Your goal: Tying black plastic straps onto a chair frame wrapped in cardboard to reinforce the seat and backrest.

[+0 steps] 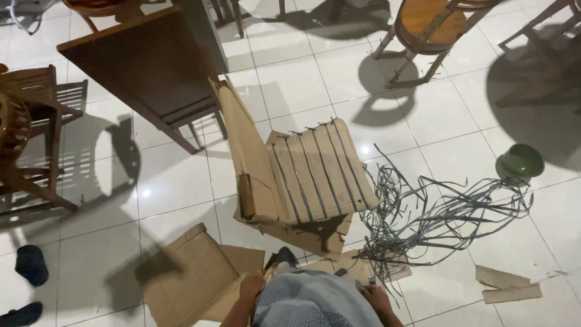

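Two hands show at the bottom edge of my head view. At about seven o'clock, the left hand (251, 286) rests on flat cardboard sheets (193, 278) lying on the white tiled floor (290, 85); whether its fingers are closed I cannot tell. At about five o'clock, the right hand (374, 297) sits by loose grey strapping (423, 218) that spreads toward three o'clock; its grip is also unclear. Straight ahead at twelve o'clock stands a strapped cardboard package (315, 172), tilted. Beyond it, a dark wooden table (145, 60) sits at eleven o'clock, and a green bowl (521, 161) at two o'clock.
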